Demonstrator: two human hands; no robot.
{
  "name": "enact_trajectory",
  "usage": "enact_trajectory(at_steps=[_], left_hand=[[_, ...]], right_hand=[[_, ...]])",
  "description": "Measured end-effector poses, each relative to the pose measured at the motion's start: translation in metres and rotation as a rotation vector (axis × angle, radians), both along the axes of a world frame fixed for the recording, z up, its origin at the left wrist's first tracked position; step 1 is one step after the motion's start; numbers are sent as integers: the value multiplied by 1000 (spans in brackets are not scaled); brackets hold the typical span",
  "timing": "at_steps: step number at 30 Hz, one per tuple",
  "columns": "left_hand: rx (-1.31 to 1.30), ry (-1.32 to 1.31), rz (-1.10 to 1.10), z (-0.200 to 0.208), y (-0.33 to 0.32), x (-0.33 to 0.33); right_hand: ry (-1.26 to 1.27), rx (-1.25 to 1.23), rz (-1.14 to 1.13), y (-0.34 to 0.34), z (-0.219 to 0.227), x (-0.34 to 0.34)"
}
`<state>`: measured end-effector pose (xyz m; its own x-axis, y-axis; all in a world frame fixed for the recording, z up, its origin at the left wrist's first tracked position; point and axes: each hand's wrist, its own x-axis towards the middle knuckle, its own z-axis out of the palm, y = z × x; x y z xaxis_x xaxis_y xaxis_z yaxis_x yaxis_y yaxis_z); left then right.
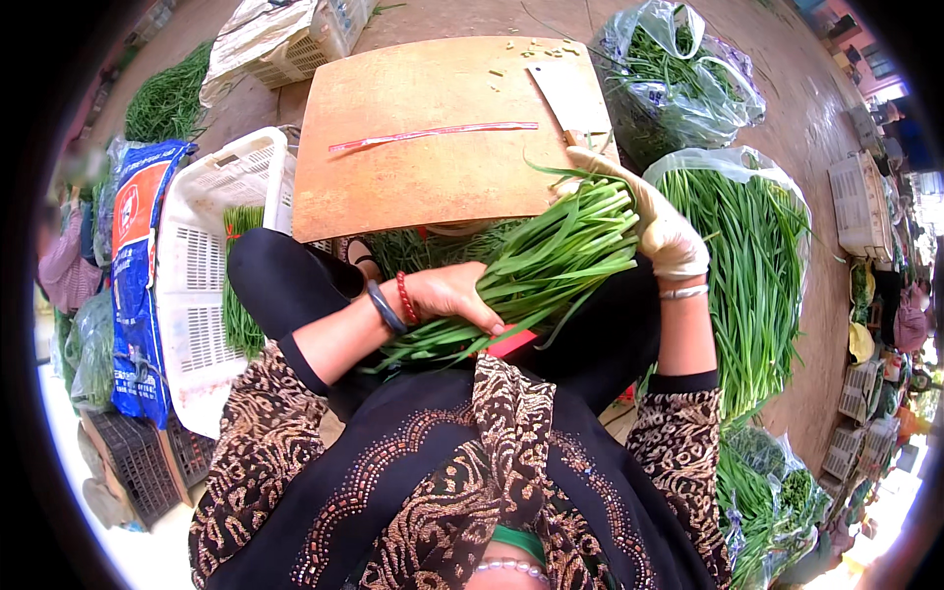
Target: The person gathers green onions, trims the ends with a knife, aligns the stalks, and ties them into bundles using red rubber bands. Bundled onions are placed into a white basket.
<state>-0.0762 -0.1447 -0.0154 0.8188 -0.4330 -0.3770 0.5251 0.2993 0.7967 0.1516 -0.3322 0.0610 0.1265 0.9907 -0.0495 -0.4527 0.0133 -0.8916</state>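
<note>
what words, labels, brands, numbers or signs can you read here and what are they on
Blue-and-orange sack at left: white lettering and a white emblem; I'm not copying the wording.
Clear plastic bag at upper right: small dark marks, too small to read.
Red-and-white strip on the wooden board: no lettering I can make out.

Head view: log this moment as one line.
left hand: holding green stalk bundle | right hand: gloved, at bundle's upper-right end | wooden board: red strip, cleaver on top
</note>
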Motion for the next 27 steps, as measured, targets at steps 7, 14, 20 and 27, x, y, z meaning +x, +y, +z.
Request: enact_trajectory(at_steps=[7, 14, 20, 27], left_hand=[[273, -94, -120, 63, 53, 16], [1013, -188, -253, 160, 124, 14], [1351, -132, -163, 161, 172, -66], [1113, 169, 362, 111, 177, -159]], right_hand=[[-673, -177, -128, 21, 38, -20], [-262, 139, -641, 85, 6, -49], [2, 204, -456, 129, -19, -50], [-568, -301, 91, 110, -46, -73]])
